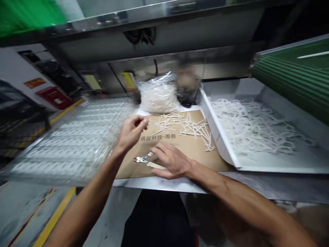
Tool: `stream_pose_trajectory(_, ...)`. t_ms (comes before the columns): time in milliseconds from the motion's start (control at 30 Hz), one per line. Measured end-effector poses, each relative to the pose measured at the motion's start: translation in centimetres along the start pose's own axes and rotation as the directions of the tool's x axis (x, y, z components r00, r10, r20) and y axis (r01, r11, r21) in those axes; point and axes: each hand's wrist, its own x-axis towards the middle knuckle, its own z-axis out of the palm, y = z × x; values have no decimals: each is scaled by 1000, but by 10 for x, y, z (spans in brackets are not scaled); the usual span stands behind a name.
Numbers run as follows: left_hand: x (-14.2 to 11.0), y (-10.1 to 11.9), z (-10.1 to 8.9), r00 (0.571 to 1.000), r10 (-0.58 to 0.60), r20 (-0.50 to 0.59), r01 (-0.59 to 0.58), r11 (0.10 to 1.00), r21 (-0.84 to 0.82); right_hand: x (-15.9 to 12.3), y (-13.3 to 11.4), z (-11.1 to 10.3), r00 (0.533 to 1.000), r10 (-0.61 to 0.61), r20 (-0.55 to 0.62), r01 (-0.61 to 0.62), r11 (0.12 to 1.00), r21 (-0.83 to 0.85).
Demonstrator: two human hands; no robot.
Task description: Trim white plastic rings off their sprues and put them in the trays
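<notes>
In my right hand (171,159) is a pair of side cutters (154,164) with pale handles; its jaws point left above the cardboard sheet (185,145). My left hand (131,132) hovers at the cardboard's left side, its thumb and fingers pinched together. Something small may be between the fingertips, but I cannot make it out. Thin white plastic sticks (195,128) lie scattered on the far half of the cardboard, beyond both hands.
A white tray (223,151) with many white plastic rings (246,127) stands right. A clear bag of pale pieces (159,96) sits behind the cardboard. Wrapped trays of ring-shaped parts (69,137) lie left. A green ribbed panel (295,75) rises at far right.
</notes>
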Motion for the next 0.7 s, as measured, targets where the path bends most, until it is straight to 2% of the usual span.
stream_pose_trajectory(67,-42,-29,-7,999,-22,-47,28,991,128,0,-7,4,998,-67,9,67,997,34)
stream_pose_trajectory(133,-78,-45,-8,999,-9,-53,20,977,210,0,-15,7,993,-121,20,119,991,59)
stream_pose_trajectory(200,-105,-53,-8,1000,19,5,-20,968,251,0,-20,9,987,-155,33,152,986,75)
stream_pose_trajectory(267,-121,-57,-10,994,54,99,-78,961,266,1,-24,9,984,-170,51,165,983,85)
stream_pose_trajectory(467,-126,-61,-19,935,126,333,-217,943,251,1,-21,6,990,-121,67,114,988,104)
stream_pose_trajectory(533,-125,-59,-18,935,104,338,-204,939,277,1,-19,5,994,-97,54,90,990,113)
stream_pose_trajectory(700,-128,-54,-7,968,-27,248,-68,927,368,1,-17,1,1000,11,29,-16,983,183)
